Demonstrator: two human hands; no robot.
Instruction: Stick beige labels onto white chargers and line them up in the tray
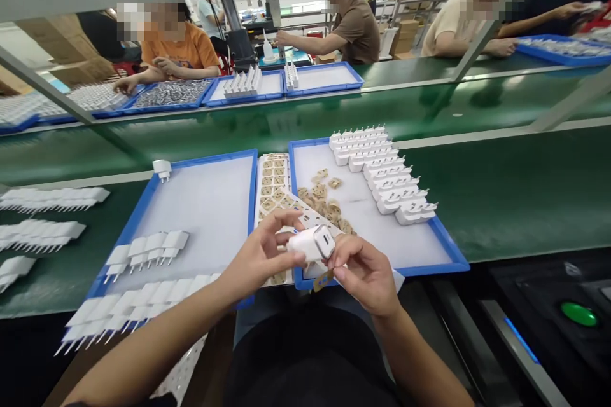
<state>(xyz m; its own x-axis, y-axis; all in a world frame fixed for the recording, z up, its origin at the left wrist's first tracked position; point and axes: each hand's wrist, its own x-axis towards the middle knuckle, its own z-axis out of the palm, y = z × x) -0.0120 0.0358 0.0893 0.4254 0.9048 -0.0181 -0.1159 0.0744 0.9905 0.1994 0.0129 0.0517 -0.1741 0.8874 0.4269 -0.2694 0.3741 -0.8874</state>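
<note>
My left hand (pixel 274 245) grips a white USB charger (pixel 308 243) between thumb and fingers, its port end turned to the right. Close against that end, my right hand (pixel 360 264) pinches a small brown sticker (pixel 323 280). Below and behind both hands lies a sheet of stickers (pixel 274 178), partly covered by another sheet set at an angle. Loose brown pieces (pixel 329 206) are heaped in the right blue-rimmed tray (pixel 456 265), where rows of white chargers (pixel 386 172) stand prongs up. More chargers (pixel 147 248) lie in rows in the left tray (pixel 255 203).
Further rows of chargers (pixel 42 232) lie on the green bench at the left. A green conveyor surface (pixel 267 124) runs beyond the trays. Across it, several people work beside blue trays (pixel 324 79). Slanting metal posts (pixel 496 19) cross the view. A green button (pixel 578 314) is at the lower right.
</note>
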